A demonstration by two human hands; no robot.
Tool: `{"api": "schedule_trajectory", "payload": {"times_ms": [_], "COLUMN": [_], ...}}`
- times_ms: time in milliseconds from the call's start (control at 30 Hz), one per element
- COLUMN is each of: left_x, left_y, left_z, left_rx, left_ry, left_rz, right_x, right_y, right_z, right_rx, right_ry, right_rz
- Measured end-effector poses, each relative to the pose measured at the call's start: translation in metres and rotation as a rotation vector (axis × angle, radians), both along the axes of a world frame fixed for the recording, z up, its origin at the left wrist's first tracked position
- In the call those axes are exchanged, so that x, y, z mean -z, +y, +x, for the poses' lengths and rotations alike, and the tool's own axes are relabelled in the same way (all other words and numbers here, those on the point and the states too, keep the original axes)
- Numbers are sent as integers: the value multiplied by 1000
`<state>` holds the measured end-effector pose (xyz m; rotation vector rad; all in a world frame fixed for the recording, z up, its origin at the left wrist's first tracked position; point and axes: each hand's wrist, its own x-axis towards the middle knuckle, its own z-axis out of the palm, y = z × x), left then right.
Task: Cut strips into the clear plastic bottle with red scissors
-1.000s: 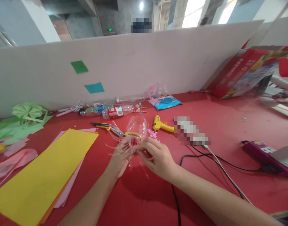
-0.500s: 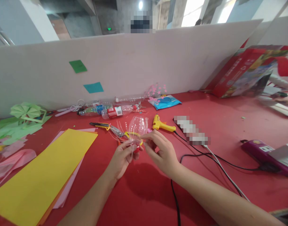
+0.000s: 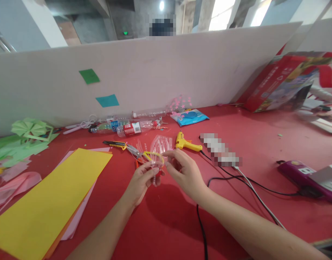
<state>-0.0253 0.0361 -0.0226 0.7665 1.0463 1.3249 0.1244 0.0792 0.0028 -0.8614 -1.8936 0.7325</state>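
A clear plastic bottle [image 3: 158, 147], its body cut into thin strips that fan outward, is held neck down above the table. My left hand [image 3: 144, 177] is closed around its neck, where a bit of red cap shows between the fingers. On the other side, my right hand [image 3: 182, 168] has its fingers curled at the edge of the strips. Whether a strip lies between those fingertips is too fine to make out. Pliers [image 3: 136, 151] with yellow and orange handles lie just behind the bottle, partly hidden by the strips. Left of them is a yellow-and-black utility knife [image 3: 115, 144].
A yellow glue gun [image 3: 188, 143] lies behind my right hand, its black cord trailing right. Plastic bottles [image 3: 133, 128] and a blue wipes pack [image 3: 191, 117] rest along the white partition [image 3: 160, 72]. Yellow paper [image 3: 54, 198] is at left, a purple box [image 3: 304, 177] at right.
The cut bottle has tilted and turned slightly in my left hand, so less of the red cap shows. A clear strip now hangs below my left fingers. My right hand has barely shifted.
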Motion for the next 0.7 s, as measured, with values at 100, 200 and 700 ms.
{"api": "schedule_trajectory", "payload": {"times_ms": [100, 200, 700], "left_x": [0, -1, 0], "left_y": [1, 1, 0], "left_z": [-1, -1, -1], "left_rx": [-16, -21, 36], "left_ry": [-7, -21, -39], "left_rz": [1, -20, -32], "right_x": [-1, -1, -2], "right_y": [0, 0, -1], "right_z": [-1, 0, 1], "right_rx": [-19, -43, -52], "right_ry": [7, 16, 32], "right_rz": [-25, -34, -68]}}
